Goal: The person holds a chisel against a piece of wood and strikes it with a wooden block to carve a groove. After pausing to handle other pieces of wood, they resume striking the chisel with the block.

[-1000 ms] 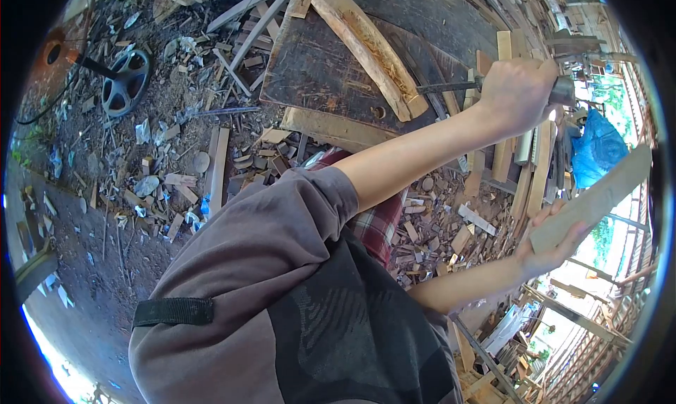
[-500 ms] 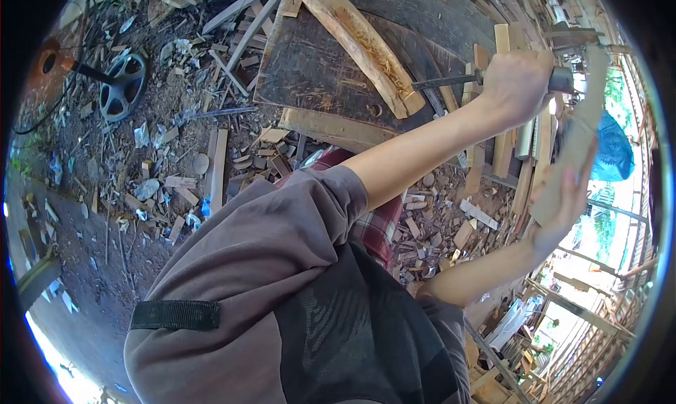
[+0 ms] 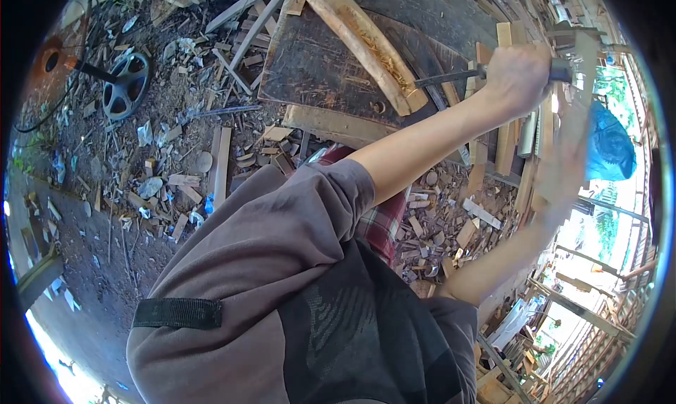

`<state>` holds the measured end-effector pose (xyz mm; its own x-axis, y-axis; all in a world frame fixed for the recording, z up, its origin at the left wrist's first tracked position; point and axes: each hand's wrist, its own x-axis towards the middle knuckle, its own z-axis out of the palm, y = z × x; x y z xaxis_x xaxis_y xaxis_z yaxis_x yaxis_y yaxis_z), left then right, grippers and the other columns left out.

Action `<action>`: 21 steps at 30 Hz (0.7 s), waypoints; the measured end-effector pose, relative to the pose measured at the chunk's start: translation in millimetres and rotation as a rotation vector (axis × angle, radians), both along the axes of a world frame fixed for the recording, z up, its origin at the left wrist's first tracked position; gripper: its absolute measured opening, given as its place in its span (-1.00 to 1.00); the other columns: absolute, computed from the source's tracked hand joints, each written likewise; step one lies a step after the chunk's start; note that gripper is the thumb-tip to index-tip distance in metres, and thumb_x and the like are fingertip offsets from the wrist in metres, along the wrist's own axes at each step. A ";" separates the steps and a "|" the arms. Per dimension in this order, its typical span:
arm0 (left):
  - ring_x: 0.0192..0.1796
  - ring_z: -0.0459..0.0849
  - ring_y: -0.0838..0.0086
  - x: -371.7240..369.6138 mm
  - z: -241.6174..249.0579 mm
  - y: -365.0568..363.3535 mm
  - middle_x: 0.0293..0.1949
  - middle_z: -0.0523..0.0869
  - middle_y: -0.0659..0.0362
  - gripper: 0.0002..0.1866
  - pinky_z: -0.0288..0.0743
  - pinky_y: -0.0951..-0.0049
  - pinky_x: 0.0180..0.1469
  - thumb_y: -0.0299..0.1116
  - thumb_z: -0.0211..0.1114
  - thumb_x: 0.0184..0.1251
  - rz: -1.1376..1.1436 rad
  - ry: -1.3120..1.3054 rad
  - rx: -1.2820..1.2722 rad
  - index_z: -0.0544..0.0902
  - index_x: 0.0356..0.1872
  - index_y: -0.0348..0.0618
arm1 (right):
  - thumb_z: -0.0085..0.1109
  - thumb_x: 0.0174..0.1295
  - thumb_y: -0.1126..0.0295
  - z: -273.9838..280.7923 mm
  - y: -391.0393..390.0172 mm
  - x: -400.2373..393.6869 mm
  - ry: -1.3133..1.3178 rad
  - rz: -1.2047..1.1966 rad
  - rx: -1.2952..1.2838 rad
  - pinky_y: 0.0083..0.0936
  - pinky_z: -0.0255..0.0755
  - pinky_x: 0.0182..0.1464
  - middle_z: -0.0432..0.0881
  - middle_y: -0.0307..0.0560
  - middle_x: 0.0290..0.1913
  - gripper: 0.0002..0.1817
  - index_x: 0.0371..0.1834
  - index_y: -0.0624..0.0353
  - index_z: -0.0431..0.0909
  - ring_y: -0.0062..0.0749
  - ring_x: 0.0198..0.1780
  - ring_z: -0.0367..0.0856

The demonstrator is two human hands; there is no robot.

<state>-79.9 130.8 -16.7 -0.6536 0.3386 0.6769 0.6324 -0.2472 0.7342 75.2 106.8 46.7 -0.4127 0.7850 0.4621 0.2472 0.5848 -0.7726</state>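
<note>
My left hand (image 3: 520, 78) is wrapped round the handle of a chisel (image 3: 451, 76). The chisel's dark blade points left, its tip at the lower end of a long, hollowed piece of wood (image 3: 362, 45). Chips lie in the hollow. Past my fist, the handle's butt end (image 3: 561, 71) shows. My right hand (image 3: 563, 166), smeared by motion, grips a long wooden club (image 3: 584, 66), whose upper part is close beside the butt end. Whether they touch is unclear.
The hollowed wood lies on a dark, worn board (image 3: 303, 69). Offcuts and chips (image 3: 183, 182) litter the ground. A spoked wheel (image 3: 127, 87) is at the upper left, a blue bag (image 3: 611, 143) at the right. Wooden strips (image 3: 505, 147) lie beyond the board.
The wooden club and my right hand have shifted slightly left, nearer the chisel's butt end, and are more blurred. My left hand still grips the chisel.
</note>
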 end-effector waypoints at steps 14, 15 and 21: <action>-0.47 0.69 0.12 6.9 -5.2 6.2 -0.54 0.67 0.00 -0.71 0.55 0.18 -0.41 -0.25 0.45 -0.07 -0.061 0.017 -0.079 0.56 -0.48 -0.24 | 0.04 0.30 0.10 13.7 26.2 46.6 0.022 -0.062 -0.244 -0.74 0.25 -0.65 0.48 -0.13 -0.51 -0.44 0.15 0.40 0.40 -0.63 -0.65 0.38; -0.47 0.69 0.12 5.3 -3.1 5.8 -0.54 0.67 0.00 -0.71 0.55 0.18 -0.41 -0.25 0.45 -0.07 -0.060 0.010 -0.092 0.57 -0.47 -0.24 | 0.01 0.32 0.03 20.0 26.8 51.4 0.147 0.045 -0.116 -0.72 0.24 -0.67 0.56 -0.09 -0.36 -0.34 0.26 0.41 0.27 -0.54 -0.57 0.50; -0.48 0.69 0.10 6.9 -4.8 11.2 -0.58 0.65 -0.01 -0.69 0.54 0.18 -0.41 -0.23 0.46 -0.06 -0.060 -0.025 -0.102 0.58 -0.46 -0.24 | -0.02 0.34 0.11 5.0 32.7 5.8 -0.362 0.002 0.598 -0.75 0.34 -0.63 0.53 -0.07 -0.39 -0.40 0.31 0.31 0.24 -0.58 -0.52 0.51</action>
<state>-73.0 142.0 -21.4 -0.6461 0.4438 0.6210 0.5999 -0.2077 0.7726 81.0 139.5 51.7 -0.6240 0.4376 0.6474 0.4267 0.8849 -0.1869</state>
